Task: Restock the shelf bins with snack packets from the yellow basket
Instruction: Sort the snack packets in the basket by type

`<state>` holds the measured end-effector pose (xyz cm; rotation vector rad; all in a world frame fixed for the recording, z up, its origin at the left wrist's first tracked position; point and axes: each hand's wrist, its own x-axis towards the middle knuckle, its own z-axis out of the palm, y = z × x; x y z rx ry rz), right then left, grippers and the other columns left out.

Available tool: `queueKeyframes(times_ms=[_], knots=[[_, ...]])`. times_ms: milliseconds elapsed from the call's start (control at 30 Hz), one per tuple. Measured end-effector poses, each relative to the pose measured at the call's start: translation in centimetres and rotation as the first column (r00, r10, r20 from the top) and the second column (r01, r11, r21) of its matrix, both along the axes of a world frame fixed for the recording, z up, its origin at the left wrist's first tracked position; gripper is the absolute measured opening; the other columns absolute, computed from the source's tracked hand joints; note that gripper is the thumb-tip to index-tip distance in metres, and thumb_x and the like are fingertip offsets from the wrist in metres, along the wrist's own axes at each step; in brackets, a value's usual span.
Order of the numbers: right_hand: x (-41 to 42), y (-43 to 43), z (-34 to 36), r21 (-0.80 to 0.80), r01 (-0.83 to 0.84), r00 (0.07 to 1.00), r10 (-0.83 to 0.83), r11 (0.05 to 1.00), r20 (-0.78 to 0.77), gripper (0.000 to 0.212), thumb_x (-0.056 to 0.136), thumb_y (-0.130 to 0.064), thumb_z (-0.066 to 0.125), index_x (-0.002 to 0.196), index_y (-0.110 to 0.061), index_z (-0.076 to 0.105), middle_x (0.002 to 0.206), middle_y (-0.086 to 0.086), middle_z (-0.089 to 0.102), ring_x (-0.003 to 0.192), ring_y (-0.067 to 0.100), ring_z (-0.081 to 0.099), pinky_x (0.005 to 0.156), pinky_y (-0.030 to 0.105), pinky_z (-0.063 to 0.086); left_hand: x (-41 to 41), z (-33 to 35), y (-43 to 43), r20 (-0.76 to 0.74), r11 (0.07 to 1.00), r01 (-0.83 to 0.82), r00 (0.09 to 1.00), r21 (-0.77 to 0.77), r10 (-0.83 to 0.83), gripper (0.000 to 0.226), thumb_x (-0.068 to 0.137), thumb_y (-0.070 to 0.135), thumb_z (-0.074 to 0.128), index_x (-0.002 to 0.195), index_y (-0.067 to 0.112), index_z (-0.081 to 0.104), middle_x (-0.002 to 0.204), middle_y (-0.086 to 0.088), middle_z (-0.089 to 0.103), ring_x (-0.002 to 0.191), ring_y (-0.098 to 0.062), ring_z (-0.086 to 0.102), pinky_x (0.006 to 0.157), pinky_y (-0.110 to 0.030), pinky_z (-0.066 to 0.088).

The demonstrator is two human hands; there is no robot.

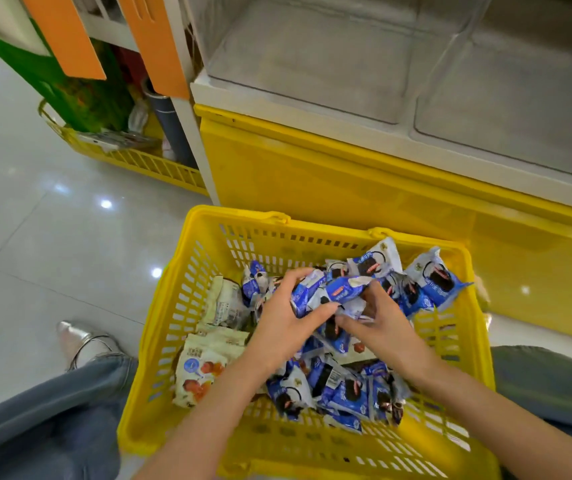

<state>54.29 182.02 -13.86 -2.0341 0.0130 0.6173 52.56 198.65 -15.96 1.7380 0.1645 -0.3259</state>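
Note:
A yellow plastic basket (180, 306) stands on the floor in front of me, holding several blue snack packets (433, 282) and a few cream-coloured packets (204, 368) at its left side. My left hand (284, 323) and my right hand (381, 327) are both inside the basket, fingers curled round a bunch of blue packets (329, 292) gathered between them. Above the basket, clear plastic shelf bins (312, 64) sit on the shelf with nothing visible in them.
The shelf has a white edge (312, 112) and a yellow base panel (312, 174) just behind the basket. Another yellow basket (146, 164) with green packaging stands at the far left. My knees in jeans flank the basket, and a silver shoe (83, 341) rests on the glossy tiled floor.

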Motion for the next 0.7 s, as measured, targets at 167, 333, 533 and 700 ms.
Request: queueKeyframes(times_ms=[167, 333, 533, 700], knots=[[-4.2, -4.3, -0.6, -0.048, 0.017, 0.992, -0.023, 0.999, -0.126, 0.041, 0.080, -0.006, 0.070, 0.108, -0.025, 0.046, 0.106, -0.006, 0.062, 0.085, -0.010, 0.059, 0.070, 0.009, 0.047, -4.0, -1.4, -4.0, -0.124, 0.990, 0.135, 0.983, -0.036, -0.139, 0.050, 0.082, 0.043, 0.065, 0.125, 0.039, 0.039, 0.114, 0.042, 0.037, 0.097, 0.035, 0.033, 0.077, 0.008, 0.029], [-6.5, -5.9, -2.6, -0.037, 0.162, 0.873, -0.161, 0.986, -0.460, 0.064, 0.076, -0.001, 0.072, 0.124, -0.018, 0.035, 0.103, -0.001, 0.062, 0.088, 0.011, 0.063, 0.063, 0.021, 0.054, -5.6, -3.9, -6.8, -0.244, 0.930, 0.358, 0.912, 0.079, -0.330, 0.060, 0.088, 0.041, 0.058, 0.139, 0.024, 0.030, 0.139, 0.005, 0.042, 0.123, -0.005, 0.044, 0.101, -0.019, 0.036], [-4.1, -5.8, -1.0, -0.538, -0.283, 0.927, 0.083, 0.794, -0.365, 0.102, 0.080, -0.028, 0.072, 0.145, 0.000, -0.001, 0.154, 0.013, 0.012, 0.141, 0.027, 0.018, 0.110, 0.030, 0.026, -4.9, -3.2, -6.2, -0.292, 0.734, 0.620, 0.782, 0.277, -0.551, 0.056, 0.093, 0.041, 0.049, 0.141, 0.014, 0.036, 0.146, -0.007, 0.033, 0.135, -0.021, 0.026, 0.109, -0.034, 0.023], [0.2, -0.7, 0.8, -0.536, -0.261, 0.945, 0.327, 0.803, 0.030, 0.064, 0.093, -0.031, 0.055, 0.145, -0.014, 0.023, 0.149, 0.006, 0.029, 0.137, 0.021, 0.030, 0.109, 0.033, 0.029, -2.4, 1.4, 1.4, 0.219, 0.865, 0.052, 0.958, 0.499, -0.184, 0.033, 0.093, 0.029, 0.049, 0.126, 0.026, 0.052, 0.126, 0.011, 0.050, 0.116, 0.000, 0.036, 0.103, -0.012, 0.020]])
